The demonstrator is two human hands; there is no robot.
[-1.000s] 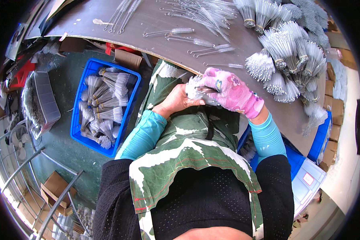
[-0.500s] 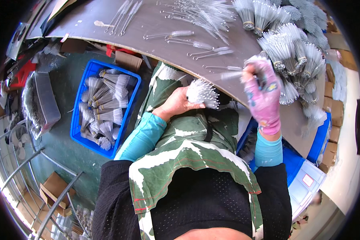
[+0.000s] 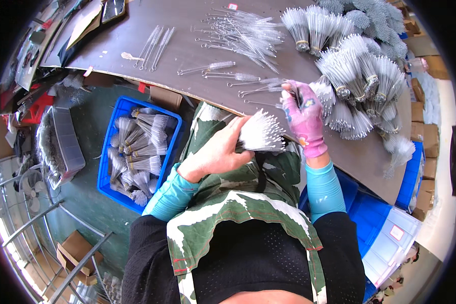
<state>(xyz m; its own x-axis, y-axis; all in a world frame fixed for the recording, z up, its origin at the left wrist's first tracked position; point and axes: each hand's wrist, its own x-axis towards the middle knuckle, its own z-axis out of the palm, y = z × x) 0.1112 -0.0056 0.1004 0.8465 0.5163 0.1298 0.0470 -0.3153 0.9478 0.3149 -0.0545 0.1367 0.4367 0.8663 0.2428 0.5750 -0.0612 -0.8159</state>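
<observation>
Your left hand [image 3: 215,152] is bare and closed around a bunch [image 3: 261,134] of thin white brushes, held over your lap at the table [image 3: 187,45] edge. Your right hand [image 3: 303,114], in a pink glove, reaches up onto the table. Its fingers are curled around something thin and dark near a few loose brushes [image 3: 261,88], but you cannot tell just what it grips.

It looks like a lot is done. Many tied bundles [image 3: 359,71] with bands round them lie in a big heap at the far right of the table. More bundles fill the blue crate [image 3: 111,126] on the floor to your left. There is more to do, it seems. A pile of single brushes [image 3: 243,33] lies spread in the middle of the table, and the bunch in your left hand has no band that you can see.

A small white tag with a red rim [image 3: 233,6] sits at the far edge of the table. A clear box with a white label [image 3: 396,233] stands low on your right, by blue bins. Brown cardboard boxes [image 3: 423,131] line the right side, and one more [image 3: 78,251] rests on the floor at lower left.
</observation>
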